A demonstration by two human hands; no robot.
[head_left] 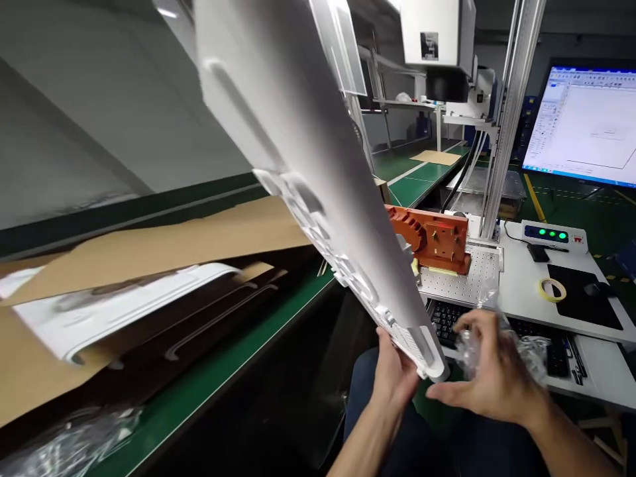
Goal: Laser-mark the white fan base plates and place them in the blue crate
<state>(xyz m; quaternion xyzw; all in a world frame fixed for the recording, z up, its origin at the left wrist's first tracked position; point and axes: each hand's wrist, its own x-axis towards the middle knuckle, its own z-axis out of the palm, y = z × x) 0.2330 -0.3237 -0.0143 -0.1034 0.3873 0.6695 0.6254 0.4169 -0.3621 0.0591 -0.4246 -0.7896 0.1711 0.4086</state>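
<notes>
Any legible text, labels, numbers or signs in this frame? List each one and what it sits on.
None can be read.
Monitor: software window, menus and text too small.
Black-and-white label on the white machine head: blurred.
Keyboard: key legends too small.
White control box: green lights, no readable marking.
White moulded panel in the left hand: no print visible.

The long white plastic panel runs out past the top edge, so its far end is unseen. It hides the left part of the orange fixture and most of the left hand. The crumpled clear film beside the right hand is blurred. Monitor text is too small to read, and its right side is cut off.
</notes>
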